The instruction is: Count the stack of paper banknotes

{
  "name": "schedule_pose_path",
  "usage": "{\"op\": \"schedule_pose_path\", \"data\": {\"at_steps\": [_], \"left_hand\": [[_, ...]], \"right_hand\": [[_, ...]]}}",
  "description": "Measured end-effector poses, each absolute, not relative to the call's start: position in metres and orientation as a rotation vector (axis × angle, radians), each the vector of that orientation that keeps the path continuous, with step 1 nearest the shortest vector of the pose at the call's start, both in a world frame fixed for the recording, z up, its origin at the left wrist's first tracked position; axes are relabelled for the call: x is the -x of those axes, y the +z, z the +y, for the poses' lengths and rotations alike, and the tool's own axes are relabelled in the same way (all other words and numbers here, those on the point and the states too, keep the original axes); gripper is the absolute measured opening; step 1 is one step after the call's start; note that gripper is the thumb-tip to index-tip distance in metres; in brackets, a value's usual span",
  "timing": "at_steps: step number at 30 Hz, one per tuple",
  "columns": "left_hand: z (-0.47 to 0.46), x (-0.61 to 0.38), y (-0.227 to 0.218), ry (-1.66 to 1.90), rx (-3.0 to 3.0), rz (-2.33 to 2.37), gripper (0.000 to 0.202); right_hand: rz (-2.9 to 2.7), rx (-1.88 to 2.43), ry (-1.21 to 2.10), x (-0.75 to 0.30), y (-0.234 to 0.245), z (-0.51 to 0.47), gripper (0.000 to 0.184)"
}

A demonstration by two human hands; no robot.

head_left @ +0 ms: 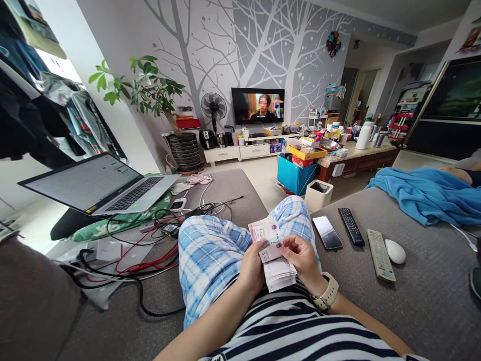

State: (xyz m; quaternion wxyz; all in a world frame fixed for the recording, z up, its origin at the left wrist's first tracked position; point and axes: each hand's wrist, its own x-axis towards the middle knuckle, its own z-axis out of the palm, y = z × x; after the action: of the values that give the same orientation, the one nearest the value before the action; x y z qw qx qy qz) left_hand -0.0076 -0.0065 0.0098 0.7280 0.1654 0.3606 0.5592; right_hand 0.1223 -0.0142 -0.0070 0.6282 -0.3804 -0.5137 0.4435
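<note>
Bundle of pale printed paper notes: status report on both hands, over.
Left hand gripping the bundle of pale printed paper notes. Right hand fingering a bent upper note. Nothing seen blocking either hand; slim rectangular phone lies on gray fabric couch.

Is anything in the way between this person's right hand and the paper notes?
Nothing visible is: the right hand touches the paper notes directly, and the left hand holds their other side. The nearby phone lies apart on the sofa.

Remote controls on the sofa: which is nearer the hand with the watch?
The black remote, between the phone and the pale remote. The pale one lies farther from the right hand, beside a rounded white object.
</note>
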Motion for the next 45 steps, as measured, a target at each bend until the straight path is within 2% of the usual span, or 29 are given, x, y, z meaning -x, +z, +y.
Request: {"op": "schedule_pose_path", "data": {"at_steps": [8,15,20,29,45], "left_hand": [[-0.002,0.004,0.008,1.301,-0.351,0.809,0.029],[-0.006,0.005,0.01,1.307,-0.419,0.824,0.033],[-0.008,0.006,0.008,1.298,-0.488,0.838,0.028],[-0.008,0.005,0.008,1.305,-0.46,0.831,0.026],[-0.005,0.005,0.004,1.32,-0.434,0.796,0.028]], "right_hand": [[-1.194,0.771,1.071,-0.125,-0.006,-0.014,0.039],[-1.159,0.92,0.969,-0.122,-0.012,-0.006,0.035],[-1.168,0.954,0.957,-0.123,-0.013,0.0,0.033],[-1.291,1.012,0.869,-0.125,-0.01,0.001,0.043],[-1.258,0.965,0.898,-0.122,-0.015,-0.006,0.037]]}}
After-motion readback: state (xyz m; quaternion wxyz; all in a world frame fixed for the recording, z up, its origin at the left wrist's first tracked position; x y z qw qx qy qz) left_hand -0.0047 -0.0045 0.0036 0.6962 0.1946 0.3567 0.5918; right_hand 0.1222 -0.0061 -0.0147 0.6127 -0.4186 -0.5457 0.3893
